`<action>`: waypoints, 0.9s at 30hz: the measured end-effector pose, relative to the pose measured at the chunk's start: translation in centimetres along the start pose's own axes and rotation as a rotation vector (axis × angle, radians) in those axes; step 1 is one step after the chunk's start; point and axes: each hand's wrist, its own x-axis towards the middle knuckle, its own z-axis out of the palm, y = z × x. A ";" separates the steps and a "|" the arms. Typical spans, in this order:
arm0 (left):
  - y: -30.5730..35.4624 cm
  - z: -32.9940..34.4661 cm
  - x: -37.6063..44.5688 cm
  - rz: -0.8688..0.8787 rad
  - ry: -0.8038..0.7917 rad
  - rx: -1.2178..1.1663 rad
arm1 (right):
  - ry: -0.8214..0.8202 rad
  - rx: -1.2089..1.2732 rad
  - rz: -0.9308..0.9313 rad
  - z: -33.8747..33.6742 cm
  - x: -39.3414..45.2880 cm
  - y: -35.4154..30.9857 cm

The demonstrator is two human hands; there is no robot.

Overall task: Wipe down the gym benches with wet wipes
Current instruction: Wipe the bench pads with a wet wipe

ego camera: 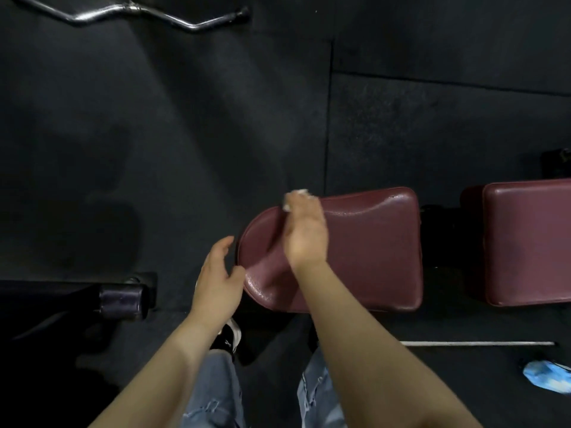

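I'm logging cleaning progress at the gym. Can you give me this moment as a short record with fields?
surface being wiped: maroon seat pad, near its rounded end
wipe: white wet wipe, under the fingertips of the right hand
left hand: open, at the pad's rounded edge, holding nothing
pad sheen: glossy patches that may be moisture
next pad: second maroon pad, to the right, across a gap
floor items: curl bar, blue crumpled item

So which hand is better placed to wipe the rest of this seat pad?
The right hand. It lies over the seat pad with the wet wipe under its fingertips. The left hand hangs open beside the pad's rounded end, holding nothing.
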 end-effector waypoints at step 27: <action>-2.7 -1.3 -0.6 -0.148 -0.294 0.032 | -0.279 -0.114 -0.810 2.4 -4.4 -0.7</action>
